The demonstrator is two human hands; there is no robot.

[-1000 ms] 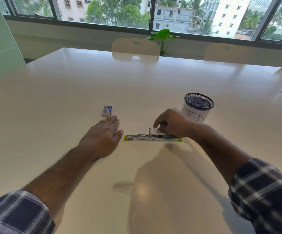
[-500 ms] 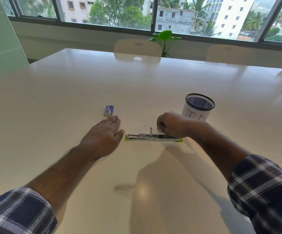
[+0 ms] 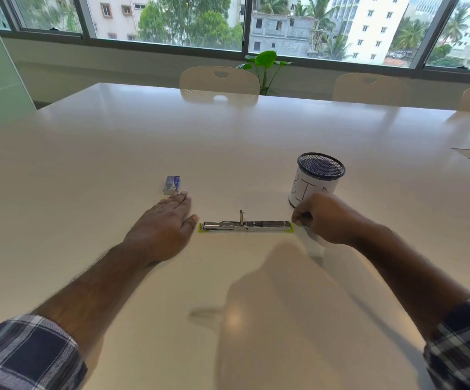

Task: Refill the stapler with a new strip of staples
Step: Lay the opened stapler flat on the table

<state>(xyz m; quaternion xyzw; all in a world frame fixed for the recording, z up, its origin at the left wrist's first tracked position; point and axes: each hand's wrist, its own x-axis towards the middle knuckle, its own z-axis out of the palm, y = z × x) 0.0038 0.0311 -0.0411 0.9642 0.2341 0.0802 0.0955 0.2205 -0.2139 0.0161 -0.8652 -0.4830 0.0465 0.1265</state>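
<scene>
Left hand: the left hand (image 3: 164,229) lies flat on the worktop (image 3: 115,153), palm down, fingers together and stretched out, holding nothing; its thumb tip is just beside the left end of the stapler.
Right hand: the right hand (image 3: 322,218) is curled into a loose fist at the right end of the stapler, fingers drawn in; whether they pinch anything cannot be told. A pale blurred patch shows just below it on the near side.
Stapler: the stapler (image 3: 245,226) lies opened out flat along the worktop between the two hands, lime-green base with a bare metal channel on top and a thin metal post standing up near its middle.
Staple box: a small blue box (image 3: 171,184) lies just beyond the left fingertips, well left of the stapler; its print is too small to read.
Cup: a mesh cup (image 3: 316,178) with a white paper wrap stands just beyond the right hand; large hand-drawn letters show on the paper, partly hidden, not readable for sure.
Way in: nothing lies over the open channel.
Sleeves: plaid, at both near corners.
Far side: pale chairs (image 3: 219,83), a green plant (image 3: 266,61), windows.
</scene>
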